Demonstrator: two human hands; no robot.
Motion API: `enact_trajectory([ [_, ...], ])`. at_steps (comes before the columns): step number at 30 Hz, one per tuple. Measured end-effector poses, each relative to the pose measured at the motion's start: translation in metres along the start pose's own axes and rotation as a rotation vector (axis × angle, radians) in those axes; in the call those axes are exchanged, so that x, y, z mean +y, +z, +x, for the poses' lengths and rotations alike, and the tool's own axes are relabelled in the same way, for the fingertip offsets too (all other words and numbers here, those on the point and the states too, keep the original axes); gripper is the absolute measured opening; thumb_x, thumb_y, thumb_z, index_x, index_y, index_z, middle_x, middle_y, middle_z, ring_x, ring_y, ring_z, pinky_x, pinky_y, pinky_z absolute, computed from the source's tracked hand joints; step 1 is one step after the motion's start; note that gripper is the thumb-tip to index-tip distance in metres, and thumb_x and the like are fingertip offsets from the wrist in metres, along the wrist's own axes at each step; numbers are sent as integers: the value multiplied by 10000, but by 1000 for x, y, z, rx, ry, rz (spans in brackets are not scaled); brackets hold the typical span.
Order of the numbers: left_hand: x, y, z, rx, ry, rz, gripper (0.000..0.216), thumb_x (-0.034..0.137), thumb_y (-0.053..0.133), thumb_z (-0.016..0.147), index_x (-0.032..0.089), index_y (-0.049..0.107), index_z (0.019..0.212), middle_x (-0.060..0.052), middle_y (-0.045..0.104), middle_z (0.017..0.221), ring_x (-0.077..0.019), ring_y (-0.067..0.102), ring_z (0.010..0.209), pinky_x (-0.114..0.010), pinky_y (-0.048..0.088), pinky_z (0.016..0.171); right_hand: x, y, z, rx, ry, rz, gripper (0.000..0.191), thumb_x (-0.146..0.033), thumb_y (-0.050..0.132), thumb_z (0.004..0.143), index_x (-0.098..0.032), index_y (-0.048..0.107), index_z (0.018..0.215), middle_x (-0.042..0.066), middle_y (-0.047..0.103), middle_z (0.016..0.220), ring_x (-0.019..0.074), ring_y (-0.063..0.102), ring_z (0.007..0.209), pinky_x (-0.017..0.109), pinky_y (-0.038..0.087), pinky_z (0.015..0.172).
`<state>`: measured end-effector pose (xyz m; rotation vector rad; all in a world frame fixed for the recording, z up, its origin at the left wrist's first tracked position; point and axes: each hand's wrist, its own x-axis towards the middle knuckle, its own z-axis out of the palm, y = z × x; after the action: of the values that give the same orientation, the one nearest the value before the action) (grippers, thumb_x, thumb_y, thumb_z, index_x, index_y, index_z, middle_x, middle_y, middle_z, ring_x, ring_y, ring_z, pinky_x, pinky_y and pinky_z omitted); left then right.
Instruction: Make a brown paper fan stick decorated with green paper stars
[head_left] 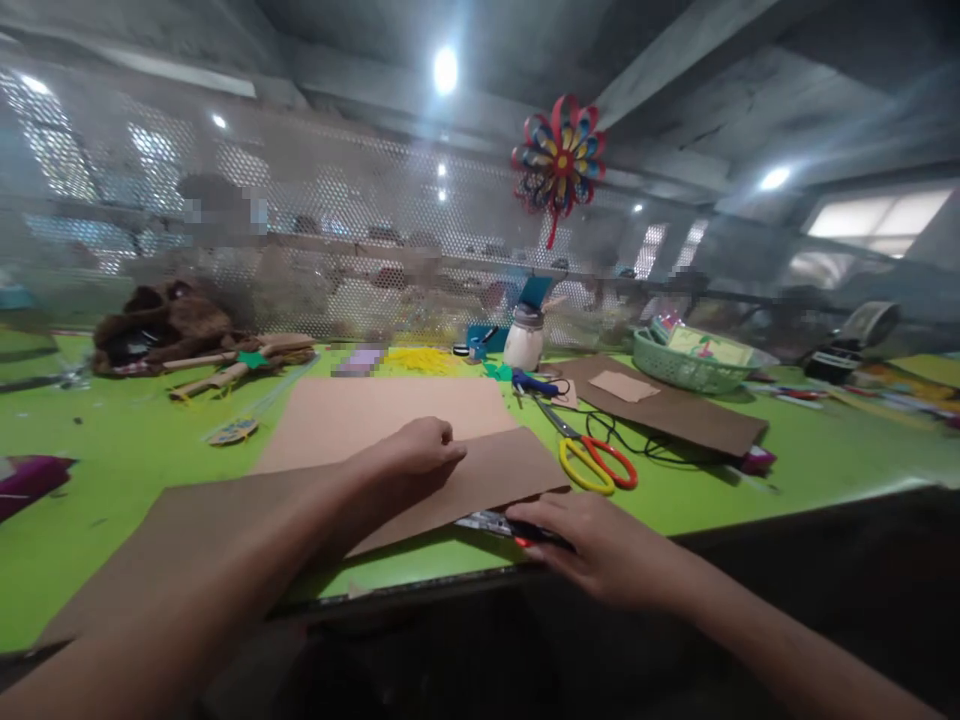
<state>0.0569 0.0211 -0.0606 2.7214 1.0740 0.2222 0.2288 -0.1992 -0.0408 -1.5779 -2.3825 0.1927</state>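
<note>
My left hand (424,447) rests on a brown paper sheet (480,475) near its far edge. Its fingers are curled, and whatever lies inside them is hidden. Close to the table's front edge, my right hand (589,540) is closed around a utility knife (487,522) with a silvery front and a black and red handle. The knife points left, by the near edge of the brown sheet. Under and behind that sheet lies a lighter tan sheet (390,405). Scissors (596,462) with yellow and orange handles lie just beyond my right hand.
A glue gun (536,383) with a black cord lies beside a white jar (523,345). Further right are another brown sheet (675,412) and a green basket (686,370). Rolled paper sticks (225,372) and a dark brown furry item (165,325) sit at the back left.
</note>
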Motion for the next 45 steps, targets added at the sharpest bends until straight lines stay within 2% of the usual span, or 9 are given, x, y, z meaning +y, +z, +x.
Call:
enact_trajectory([
  [9, -19, -39, 30, 78, -19, -120, 289, 415, 471, 768, 167, 595, 686, 4, 561, 609, -138, 512, 572, -230, 356, 503, 28, -5, 31, -1, 57, -80, 276, -333, 486, 909, -214, 544, 1150, 80, 676, 1043, 235, 632, 922, 323, 465, 757],
  [12, -25, -32, 42, 109, -49, -112, 299, 409, 466, 781, 158, 603, 693, -11, 566, 596, -147, 511, 548, -242, 359, 490, 44, -7, 50, -49, 114, -159, 229, -351, 501, 895, -195, 575, 1045, 86, 683, 941, 239, 635, 831, 305, 451, 669],
  [15, -29, -13, 47, 134, -66, -83, 254, 354, 496, 777, 148, 635, 723, -39, 607, 637, -167, 543, 585, -258, 406, 533, 59, -9, 64, -93, 68, -144, 227, -346, 496, 903, -203, 610, 1036, 80, 674, 945, 225, 619, 861, 293, 441, 702],
  [18, -28, -1, 39, 212, -21, -32, 259, 318, 513, 789, 138, 670, 890, -98, 638, 862, -219, 582, 801, -306, 454, 730, 72, -11, 71, -108, 11, -95, 260, -342, 490, 908, -235, 609, 1113, 72, 651, 989, 209, 600, 879, 292, 440, 741],
  [21, -26, -4, 17, 283, 75, 16, 360, 337, 508, 827, 156, 617, 1118, -129, 570, 1112, -257, 506, 1046, -367, 388, 924, 83, -12, 72, -119, -10, -74, 298, -367, 475, 912, -235, 610, 1142, 79, 622, 985, 209, 589, 856, 304, 446, 737],
  [23, -27, -7, -1, 304, 233, 73, 337, 356, 449, 882, 183, 626, 1112, -113, 580, 1103, -239, 500, 1032, -371, 377, 930, 88, -10, 71, -117, -25, -45, 319, -385, 467, 914, -238, 602, 1164, 80, 609, 992, 211, 583, 868, 306, 448, 741],
  [27, -41, -6, -29, 189, 460, 164, 359, 328, 344, 948, 193, 665, 1038, -93, 632, 1037, -193, 527, 935, -334, 393, 875, 91, -2, 66, -86, -66, 27, 320, -388, 453, 922, -252, 581, 1183, 74, 602, 1050, 210, 565, 947, 313, 436, 821],
  [32, -56, 5, -39, 197, 460, 177, 374, 292, 322, 961, 180, 626, 1148, -102, 622, 1129, -198, 499, 991, -341, 390, 887, 87, 4, 68, -83, -54, 36, 299, -373, 457, 920, -234, 594, 1146, 69, 610, 1005, 204, 568, 902, 310, 441, 777],
  [45, -56, 9, -37, 194, 472, 227, 392, 338, 322, 960, 179, 608, 1178, -97, 619, 1146, -206, 510, 1018, -369, 363, 906, 74, 6, 89, -87, -132, 25, 258, -335, 472, 912, -189, 620, 1065, 78, 612, 927, 199, 564, 842, 304, 434, 739],
])
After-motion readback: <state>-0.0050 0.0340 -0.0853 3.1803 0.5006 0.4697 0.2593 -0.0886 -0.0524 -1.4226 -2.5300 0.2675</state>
